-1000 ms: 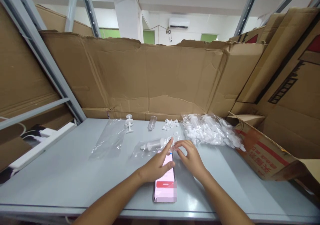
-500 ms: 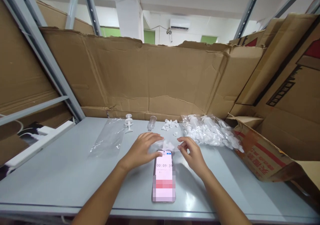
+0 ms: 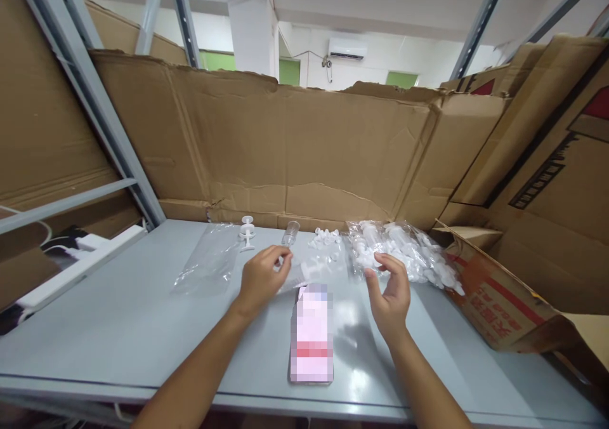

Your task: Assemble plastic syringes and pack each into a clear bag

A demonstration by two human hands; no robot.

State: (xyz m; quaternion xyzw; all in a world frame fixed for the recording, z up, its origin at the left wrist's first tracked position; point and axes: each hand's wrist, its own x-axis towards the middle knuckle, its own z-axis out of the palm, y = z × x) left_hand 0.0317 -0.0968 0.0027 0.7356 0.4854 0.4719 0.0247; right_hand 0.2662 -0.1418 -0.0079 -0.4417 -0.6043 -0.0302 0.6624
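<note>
My left hand (image 3: 259, 280) is closed in a pinch on the edge of a small clear bag (image 3: 311, 269) holding a white syringe-like part, just beyond a phone (image 3: 311, 334) that lies flat with its screen lit. My right hand (image 3: 392, 292) hovers open to the right of the phone, fingers loosely curled and apart, holding nothing. It is close to a large clear bag of white plastic parts (image 3: 409, 251). Farther back stand a white plunger (image 3: 247, 232), a clear barrel (image 3: 290, 232) and several small white caps (image 3: 326, 238).
An empty clear bag (image 3: 209, 261) lies left on the grey table (image 3: 118, 327). A cardboard wall (image 3: 295, 150) closes the back. An open cardboard box (image 3: 504, 296) sits at the right. A metal rack upright (image 3: 95, 112) and a white power strip (image 3: 80, 267) are at the left.
My left hand left the phone, moved forward and pinched the small bag. My right hand let go, moved right and opened near the large bag.
</note>
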